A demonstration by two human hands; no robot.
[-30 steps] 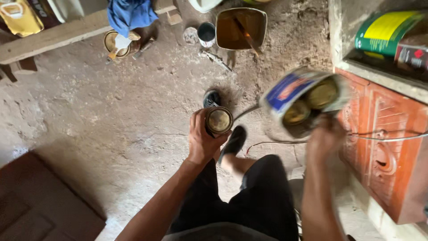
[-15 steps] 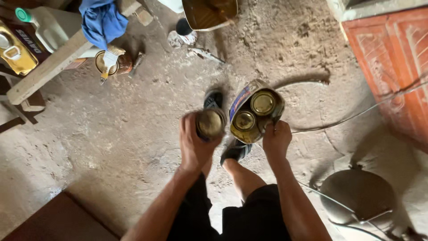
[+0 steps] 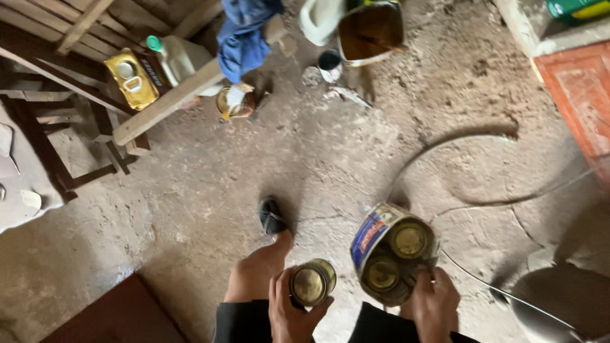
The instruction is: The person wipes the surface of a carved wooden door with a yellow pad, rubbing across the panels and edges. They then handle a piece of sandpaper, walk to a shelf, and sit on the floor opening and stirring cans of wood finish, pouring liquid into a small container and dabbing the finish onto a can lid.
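Note:
My left hand (image 3: pixel 289 311) grips a small round tin (image 3: pixel 311 283) with a dull gold lid, held upright over my knee. My right hand (image 3: pixel 433 302) holds a large open can (image 3: pixel 393 253) with a blue and white label, tilted toward me. Two smaller gold-lidded tins lie inside that can, side by side. The small tin and the large can are close together but apart. My foot in a dark shoe (image 3: pixel 272 217) stands on the dirt floor below.
A wooden bench (image 3: pixel 166 101) with a blue cloth (image 3: pixel 244 35), a white jug (image 3: pixel 175 57) and a yellow canister (image 3: pixel 131 77) stands at the back left. A square tin of brown liquid (image 3: pixel 370 30) sits at the top. A cable (image 3: pixel 483 197) snakes on the floor; an orange cabinet (image 3: pixel 581 89) is on the right.
Both hands have drawn back toward my body with their tins. The view has swung left, so the bench shows more and the orange cabinet has slid to the right edge.

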